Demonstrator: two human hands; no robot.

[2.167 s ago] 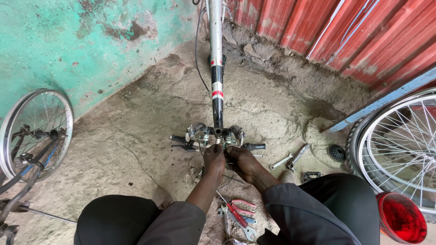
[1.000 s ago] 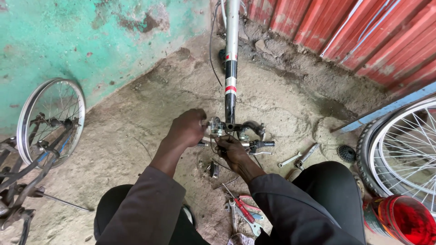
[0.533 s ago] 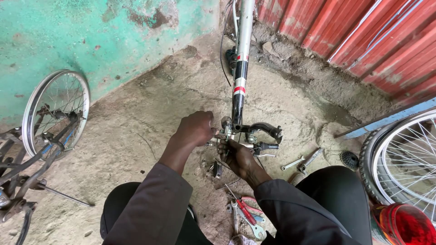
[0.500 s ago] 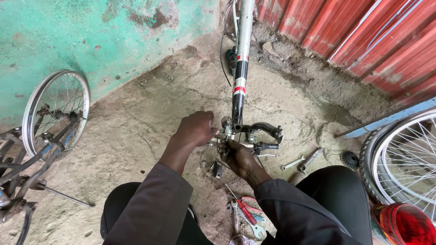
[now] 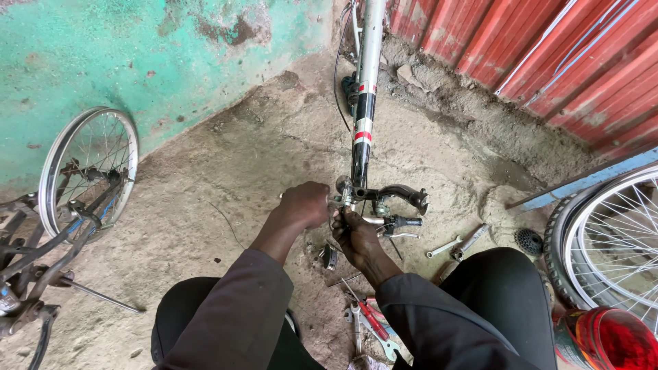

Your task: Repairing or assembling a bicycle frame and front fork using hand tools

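A silver bicycle frame tube [image 5: 368, 75] with black and red bands runs from the top of the view down to a handlebar assembly [image 5: 401, 199] resting on the dirt floor. My left hand [image 5: 305, 205] is closed around the left end of that handlebar. Just right of it, my right hand [image 5: 355, 236] grips the metal parts under the stem. What the right fingers hold is hidden by the hand. A black brake lever and grip [image 5: 404, 223] stick out to the right.
A bicycle wheel [image 5: 86, 171] leans against the green wall at left with a dark frame [image 5: 31, 260] below it. Another wheel [image 5: 610, 240] stands at right beside a red round lid [image 5: 610, 339]. Wrenches [image 5: 459, 243], red-handled pliers [image 5: 373, 318] and a black sprocket [image 5: 529, 241] lie on the ground.
My left hand has moved out from the middle to the handlebar's left end. The view has shifted, so the frame tube and handlebar sit further right and higher.
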